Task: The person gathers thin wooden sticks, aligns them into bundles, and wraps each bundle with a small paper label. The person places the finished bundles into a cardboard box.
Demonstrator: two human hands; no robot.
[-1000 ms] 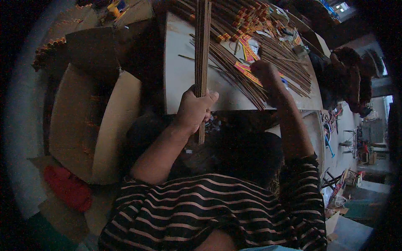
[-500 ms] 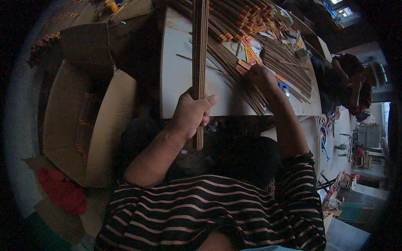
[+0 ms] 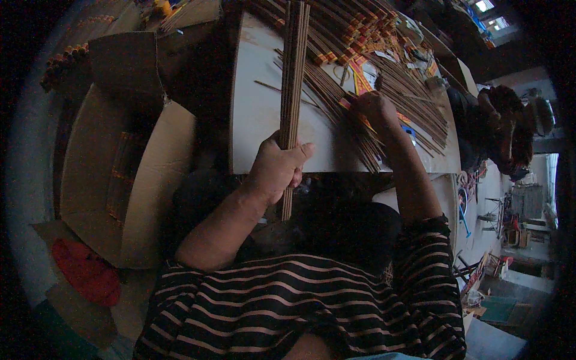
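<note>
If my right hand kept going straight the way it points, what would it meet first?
Probably the red-and-yellow strip on the table, though depth ahead of your right hand is unclear.

No txt legible. Red/yel. paper strips [image 3: 361, 77] on table [image 3: 255, 123]: any print too sm. & dim to read. Same w/ red/yel. bands [image 3: 355, 43] round stick bundles [image 3: 329, 25], far side of table; too blurred.

An open cardboard box [image 3: 157, 186] stands at left near a red cloth [image 3: 87, 273], with another person [image 3: 507, 132] and a green panel [image 3: 499, 309] at right.
</note>
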